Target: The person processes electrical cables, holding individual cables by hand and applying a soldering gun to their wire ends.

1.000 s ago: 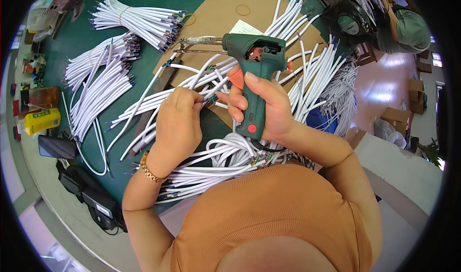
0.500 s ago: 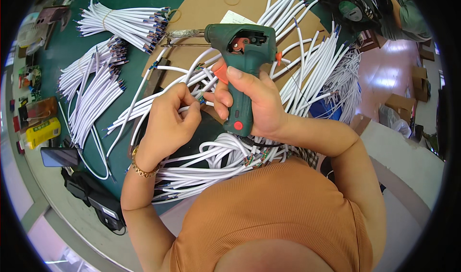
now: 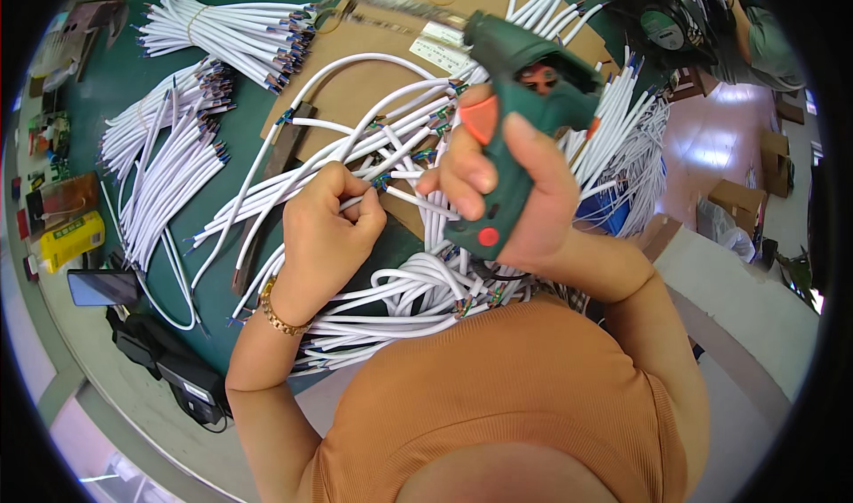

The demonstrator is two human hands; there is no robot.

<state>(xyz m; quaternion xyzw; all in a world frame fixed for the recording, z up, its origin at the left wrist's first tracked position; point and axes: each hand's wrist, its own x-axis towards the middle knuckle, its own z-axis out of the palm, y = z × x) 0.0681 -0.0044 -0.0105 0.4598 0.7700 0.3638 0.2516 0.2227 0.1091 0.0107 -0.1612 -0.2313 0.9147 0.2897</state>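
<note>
My right hand [image 3: 524, 179] is wrapped round the handle of a green soldering gun [image 3: 508, 161] with an orange trigger. The gun is raised and tilted, its long metal tip [image 3: 404, 7] smeared by motion over the cardboard, apart from the cables. My left hand [image 3: 333, 232] is closed in a pinch on a white cable [image 3: 350, 203], beside a joint of coloured wires [image 3: 380, 181]. More white cables [image 3: 355, 147] with bare coloured joints lie around and beneath both hands. A dark bar [image 3: 286, 161] runs under some of them.
Bundles of white cables [image 3: 231, 32] lie on the green mat [image 3: 253, 130] at the left. A cardboard sheet [image 3: 355, 50] carries a white paper slip [image 3: 442, 48]. A phone [image 3: 104, 287] and a yellow bottle [image 3: 74, 240] sit at the left edge. Another person's arm [image 3: 769, 45] shows at upper right.
My right hand has lifted the soldering gun to the right and tilted it, away from the left hand. My left hand has shifted slightly right, still pinching the cable.
</note>
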